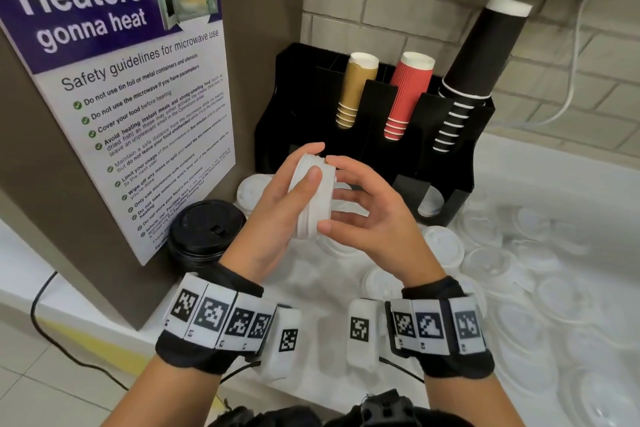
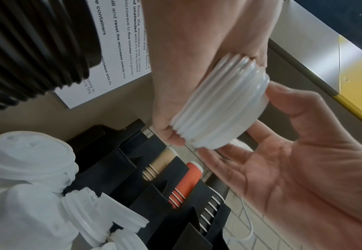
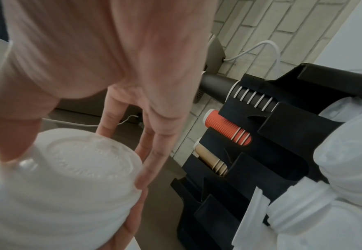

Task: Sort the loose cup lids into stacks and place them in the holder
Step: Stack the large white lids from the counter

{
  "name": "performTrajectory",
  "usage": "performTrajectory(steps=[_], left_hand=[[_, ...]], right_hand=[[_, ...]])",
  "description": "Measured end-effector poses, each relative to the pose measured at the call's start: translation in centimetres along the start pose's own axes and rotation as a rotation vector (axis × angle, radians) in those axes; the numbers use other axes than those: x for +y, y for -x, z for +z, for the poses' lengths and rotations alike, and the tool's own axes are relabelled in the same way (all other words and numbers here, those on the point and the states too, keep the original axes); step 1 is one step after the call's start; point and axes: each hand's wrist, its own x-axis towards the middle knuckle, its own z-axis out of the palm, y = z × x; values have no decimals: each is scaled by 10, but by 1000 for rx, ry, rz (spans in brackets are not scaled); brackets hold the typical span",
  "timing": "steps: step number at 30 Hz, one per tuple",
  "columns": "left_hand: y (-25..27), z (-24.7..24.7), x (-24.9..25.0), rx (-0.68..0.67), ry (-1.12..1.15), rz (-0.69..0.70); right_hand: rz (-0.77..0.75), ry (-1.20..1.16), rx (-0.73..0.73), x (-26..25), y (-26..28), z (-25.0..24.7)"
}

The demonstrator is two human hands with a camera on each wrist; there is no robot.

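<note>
While the left hand (image 1: 277,208) curls its fingers (image 2: 171,135) and thumb round a stack of white cup lids (image 1: 311,198), gripping it on its side in the air, the right hand (image 1: 367,215) stands beside it with fingers (image 3: 152,160) straight and loosely spread, their tips touching the stack's end. Behind the hands sits the black holder (image 1: 446,156) with tan, red and black paper cups in its slots, loose white lids (image 1: 519,274) cover the bench to the right, and a stack of black lids (image 1: 204,232) stands left by the microwave safety poster (image 1: 131,107).
</note>
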Motion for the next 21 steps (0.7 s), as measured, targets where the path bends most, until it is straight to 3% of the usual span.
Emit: performTrajectory(steps=[8,12,15,18,21], left_hand=[[-1,3,0,35,72,-3],[-4,-5,4,112,127,22],[-9,-19,15,293,154,81],[-9,-33,26,372,157,98],[-7,-43,33,391,134,116]], right_hand=[[-36,0,19,3,-3,5],[-15,73,-101,-7,-15,3],[23,247,-81,-10,-36,-15],[162,501,4,-2,-60,-40],[298,734,-139,14,-80,-46]])
